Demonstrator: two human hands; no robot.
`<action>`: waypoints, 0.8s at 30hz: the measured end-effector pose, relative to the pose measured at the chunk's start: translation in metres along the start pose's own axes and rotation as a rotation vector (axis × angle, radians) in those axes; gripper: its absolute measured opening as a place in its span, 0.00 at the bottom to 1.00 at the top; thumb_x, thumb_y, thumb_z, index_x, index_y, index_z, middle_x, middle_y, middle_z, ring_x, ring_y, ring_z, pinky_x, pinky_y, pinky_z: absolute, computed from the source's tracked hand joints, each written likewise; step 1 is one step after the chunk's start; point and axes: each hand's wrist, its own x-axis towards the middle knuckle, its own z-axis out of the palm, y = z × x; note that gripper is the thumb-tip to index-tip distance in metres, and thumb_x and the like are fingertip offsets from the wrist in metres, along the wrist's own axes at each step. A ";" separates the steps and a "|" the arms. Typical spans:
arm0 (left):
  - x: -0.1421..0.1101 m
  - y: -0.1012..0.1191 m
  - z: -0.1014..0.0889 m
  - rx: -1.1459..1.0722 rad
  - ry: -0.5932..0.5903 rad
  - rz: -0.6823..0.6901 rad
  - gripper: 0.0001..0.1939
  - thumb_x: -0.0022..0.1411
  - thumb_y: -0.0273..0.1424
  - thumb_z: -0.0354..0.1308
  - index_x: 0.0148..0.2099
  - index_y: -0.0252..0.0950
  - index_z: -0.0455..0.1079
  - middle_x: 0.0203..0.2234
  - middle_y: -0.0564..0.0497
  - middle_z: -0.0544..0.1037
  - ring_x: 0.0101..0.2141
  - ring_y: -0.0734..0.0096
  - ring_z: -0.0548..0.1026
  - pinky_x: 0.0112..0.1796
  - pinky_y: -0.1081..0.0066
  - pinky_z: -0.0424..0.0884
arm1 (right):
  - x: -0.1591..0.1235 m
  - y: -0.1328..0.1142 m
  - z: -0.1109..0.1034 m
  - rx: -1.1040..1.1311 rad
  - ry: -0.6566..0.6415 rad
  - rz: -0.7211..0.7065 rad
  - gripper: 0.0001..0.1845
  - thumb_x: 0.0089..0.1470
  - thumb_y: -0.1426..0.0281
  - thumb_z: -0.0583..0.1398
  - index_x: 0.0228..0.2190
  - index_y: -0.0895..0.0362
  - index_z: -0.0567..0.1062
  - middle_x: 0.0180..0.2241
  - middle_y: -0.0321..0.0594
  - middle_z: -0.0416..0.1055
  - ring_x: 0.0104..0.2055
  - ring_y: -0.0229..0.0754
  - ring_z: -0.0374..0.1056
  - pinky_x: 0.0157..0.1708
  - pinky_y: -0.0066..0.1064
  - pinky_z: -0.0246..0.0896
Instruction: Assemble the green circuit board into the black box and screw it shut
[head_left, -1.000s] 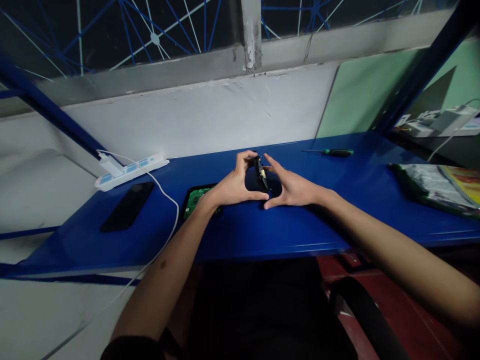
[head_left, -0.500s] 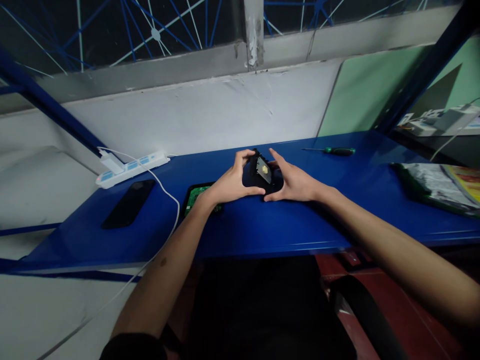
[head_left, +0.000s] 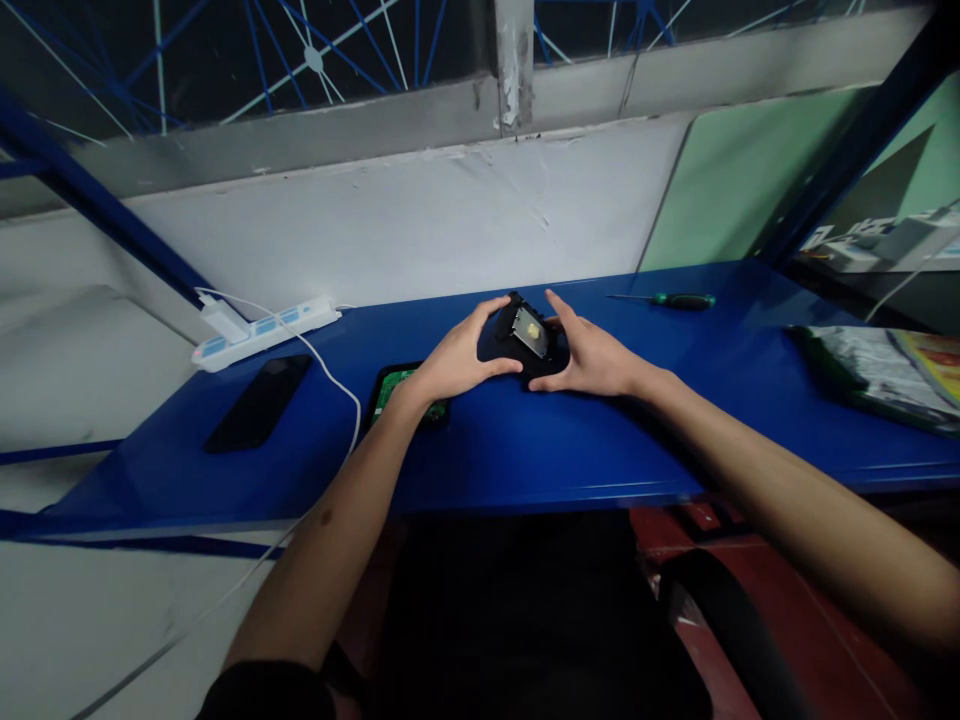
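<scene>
A small black module (head_left: 531,331) with a silver plate and a yellowish patch on it is held up between my two hands. The fingertips of my left hand (head_left: 469,352) touch its upper left edge, the thumb stretched out below. My right hand (head_left: 595,354) is at its right side, index finger raised and thumb apart, other fingers against the edge and partly hidden behind it. Dark material under the module cannot be made out. Beneath my left wrist, a green circuit board (head_left: 388,388) in a black frame lies on the blue table (head_left: 525,450), partly covered.
A black phone (head_left: 259,403) and a white power strip (head_left: 270,332) with a plug and cable are on the left. To the right lie a green-handled screwdriver (head_left: 679,300) and a silvery plastic packet (head_left: 877,375). A chair armrest (head_left: 720,610) stands below the table edge.
The module has turned from nearly edge-on until its silver plate faces me. My hands have shifted slightly, with the left thumb drawn back a little from the right one.
</scene>
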 end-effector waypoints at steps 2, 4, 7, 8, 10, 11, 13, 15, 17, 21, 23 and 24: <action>-0.001 -0.001 -0.001 0.009 -0.001 -0.016 0.45 0.60 0.46 0.65 0.72 0.45 0.48 0.70 0.41 0.56 0.68 0.40 0.57 0.63 0.44 0.60 | 0.000 0.002 0.001 -0.025 0.006 0.006 0.76 0.40 0.43 0.68 0.71 0.66 0.34 0.62 0.66 0.64 0.63 0.70 0.62 0.60 0.63 0.58; -0.002 -0.001 -0.002 0.022 -0.003 -0.038 0.45 0.60 0.47 0.64 0.72 0.45 0.49 0.70 0.41 0.57 0.67 0.40 0.59 0.63 0.44 0.60 | 0.001 0.004 0.002 -0.040 0.023 0.009 0.76 0.40 0.43 0.68 0.71 0.66 0.35 0.62 0.66 0.64 0.62 0.71 0.62 0.59 0.63 0.58; -0.002 -0.004 -0.002 0.045 -0.003 -0.066 0.44 0.60 0.47 0.63 0.72 0.42 0.50 0.70 0.41 0.58 0.67 0.42 0.60 0.63 0.46 0.60 | 0.000 0.005 0.003 -0.044 0.048 0.014 0.75 0.39 0.43 0.68 0.71 0.64 0.36 0.61 0.64 0.65 0.62 0.70 0.62 0.59 0.64 0.57; -0.002 -0.004 -0.002 0.054 -0.004 -0.072 0.44 0.60 0.46 0.63 0.72 0.42 0.50 0.70 0.41 0.58 0.67 0.43 0.60 0.63 0.46 0.60 | 0.000 0.004 0.003 -0.044 0.053 0.017 0.75 0.39 0.43 0.69 0.71 0.63 0.36 0.61 0.64 0.65 0.62 0.70 0.62 0.58 0.65 0.57; -0.001 -0.006 -0.002 0.077 -0.011 -0.084 0.44 0.61 0.46 0.63 0.72 0.40 0.50 0.70 0.41 0.58 0.67 0.45 0.60 0.64 0.47 0.59 | 0.000 0.003 0.002 -0.049 0.060 0.024 0.75 0.39 0.44 0.69 0.71 0.64 0.36 0.61 0.63 0.66 0.62 0.70 0.61 0.58 0.64 0.57; -0.001 -0.007 -0.002 0.088 -0.017 -0.092 0.44 0.61 0.46 0.63 0.72 0.39 0.50 0.70 0.40 0.58 0.67 0.44 0.60 0.64 0.47 0.59 | 0.000 0.003 0.001 -0.054 0.063 0.027 0.74 0.39 0.45 0.69 0.71 0.65 0.37 0.61 0.63 0.66 0.62 0.69 0.61 0.59 0.64 0.56; -0.001 -0.009 -0.002 0.104 -0.028 -0.106 0.44 0.60 0.46 0.62 0.72 0.38 0.51 0.70 0.39 0.58 0.68 0.43 0.59 0.64 0.45 0.58 | 0.001 0.002 0.000 -0.065 0.067 0.030 0.74 0.39 0.45 0.69 0.71 0.67 0.38 0.61 0.63 0.66 0.62 0.69 0.61 0.59 0.63 0.56; -0.001 -0.010 -0.002 0.113 -0.036 -0.115 0.44 0.61 0.46 0.62 0.72 0.37 0.51 0.69 0.38 0.58 0.67 0.41 0.59 0.64 0.43 0.57 | 0.001 0.001 0.000 -0.068 0.078 0.029 0.74 0.39 0.45 0.69 0.71 0.66 0.38 0.61 0.62 0.66 0.61 0.68 0.61 0.59 0.63 0.56; -0.001 -0.011 -0.003 0.121 -0.042 -0.119 0.44 0.61 0.47 0.62 0.72 0.36 0.52 0.69 0.37 0.59 0.68 0.41 0.59 0.64 0.44 0.56 | 0.001 0.001 -0.002 -0.066 0.089 0.025 0.74 0.39 0.45 0.69 0.71 0.67 0.39 0.61 0.61 0.66 0.61 0.68 0.60 0.60 0.62 0.56; -0.003 -0.009 -0.005 0.133 -0.029 -0.118 0.48 0.59 0.50 0.64 0.72 0.35 0.50 0.70 0.36 0.56 0.68 0.41 0.57 0.65 0.44 0.56 | -0.001 0.001 -0.006 -0.063 0.096 -0.012 0.74 0.38 0.44 0.69 0.71 0.65 0.40 0.61 0.61 0.65 0.61 0.68 0.59 0.60 0.62 0.57; -0.006 -0.006 -0.007 0.132 -0.027 -0.112 0.51 0.57 0.51 0.65 0.73 0.38 0.47 0.71 0.38 0.54 0.69 0.41 0.55 0.64 0.44 0.57 | -0.002 0.001 -0.008 -0.071 0.090 -0.053 0.73 0.38 0.45 0.69 0.71 0.64 0.41 0.62 0.60 0.64 0.61 0.68 0.59 0.59 0.62 0.57; -0.007 -0.004 -0.007 0.134 -0.035 -0.105 0.52 0.56 0.51 0.66 0.74 0.39 0.46 0.71 0.38 0.52 0.69 0.40 0.54 0.65 0.44 0.56 | -0.003 0.002 -0.008 -0.076 0.084 -0.075 0.73 0.38 0.45 0.69 0.71 0.63 0.41 0.62 0.60 0.64 0.62 0.68 0.59 0.59 0.63 0.57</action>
